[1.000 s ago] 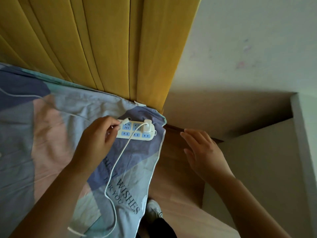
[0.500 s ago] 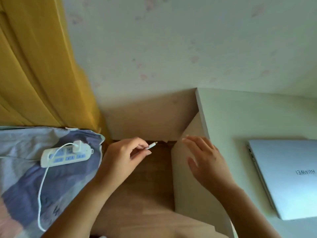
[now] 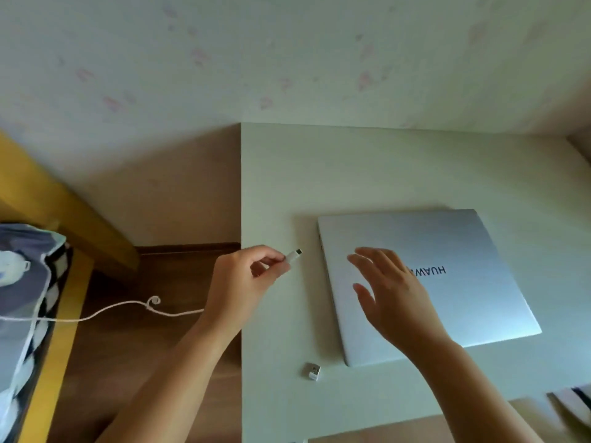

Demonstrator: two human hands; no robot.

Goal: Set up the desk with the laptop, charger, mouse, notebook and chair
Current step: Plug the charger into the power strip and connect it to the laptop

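Note:
A closed silver laptop (image 3: 447, 302) lies on the pale desk (image 3: 351, 174). My left hand (image 3: 243, 282) pinches the white plug of the charger cable (image 3: 292, 255), its tip pointing at the laptop's left edge, a short gap away. The cable (image 3: 128, 306) trails left across the gap to the bed, with a small loop in it. My right hand (image 3: 387, 292) hovers with fingers spread over the laptop's left part. A small white USB dongle (image 3: 312, 371) lies on the desk in front of the laptop.
A bed with a patterned cover (image 3: 22, 282) and yellow frame (image 3: 57, 346) stands at the left, with wooden floor (image 3: 144, 346) between it and the desk. The wall runs behind. Something blurred (image 3: 572, 404) pokes in at the desk's front right corner.
The view has swung right from the bed and power strip to the desk. My left hand has carried the cable plug over the desk edge towards the laptop; my right hand moved above the lid.

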